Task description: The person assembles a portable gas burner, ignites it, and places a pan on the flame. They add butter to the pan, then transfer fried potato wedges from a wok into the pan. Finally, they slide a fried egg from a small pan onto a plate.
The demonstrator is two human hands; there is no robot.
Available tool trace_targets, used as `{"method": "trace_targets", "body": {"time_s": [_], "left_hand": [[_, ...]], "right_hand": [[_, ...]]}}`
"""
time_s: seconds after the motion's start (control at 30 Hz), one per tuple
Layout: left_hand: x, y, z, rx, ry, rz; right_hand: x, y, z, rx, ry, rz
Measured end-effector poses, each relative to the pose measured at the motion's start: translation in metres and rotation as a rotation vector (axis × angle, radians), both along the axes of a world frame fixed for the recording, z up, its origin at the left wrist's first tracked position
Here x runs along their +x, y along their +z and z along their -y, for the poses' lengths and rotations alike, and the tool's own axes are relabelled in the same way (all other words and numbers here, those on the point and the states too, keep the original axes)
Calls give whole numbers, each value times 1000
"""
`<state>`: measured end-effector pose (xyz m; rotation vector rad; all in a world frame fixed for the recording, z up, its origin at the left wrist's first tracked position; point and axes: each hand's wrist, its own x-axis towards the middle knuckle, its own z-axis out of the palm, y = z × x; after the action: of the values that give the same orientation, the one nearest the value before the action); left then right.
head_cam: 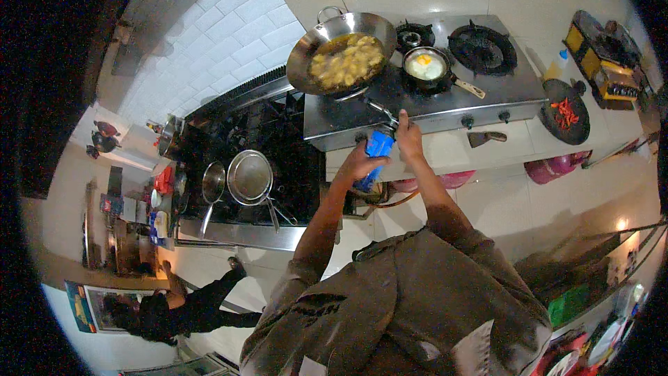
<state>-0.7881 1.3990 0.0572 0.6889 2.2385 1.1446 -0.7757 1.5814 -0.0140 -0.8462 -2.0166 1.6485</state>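
Observation:
My left hand (357,163) wraps around the blue gas canister (380,144) of a blowtorch. At the torch's metal head (383,110), my right hand (409,140) grips the valve area with the thumb raised along it. The nozzle points up toward the underside of a large steel wok (301,65); I cannot tell whether a flame is lit. Inside the wok, many pale golden pieces of food (347,61) sit in oil. To its right, a small frying pan (427,85) with a light handle holds an egg (424,66) with a yellow yolk.
The wok and pan stand on a steel gas stove (344,122) with another burner (482,48). A scraper (486,139) and a dark pan of red strips (565,115) lie rightward. Two strainers (250,177) (213,183) rest on the black range at left. Another person (172,308) stands at lower left.

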Motion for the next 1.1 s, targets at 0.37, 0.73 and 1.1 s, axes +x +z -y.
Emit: {"method": "trace_targets", "body": {"time_s": [0.37, 0.73, 1.1], "left_hand": [[-52, 16, 4, -86, 156, 161], [-23, 37, -7, -234, 158, -49], [126, 46, 75, 112, 341, 93]], "right_hand": [[-30, 64, 6, 143, 107, 106], [-11, 62, -11, 12, 147, 142], [97, 25, 54, -198, 260, 52]]}}
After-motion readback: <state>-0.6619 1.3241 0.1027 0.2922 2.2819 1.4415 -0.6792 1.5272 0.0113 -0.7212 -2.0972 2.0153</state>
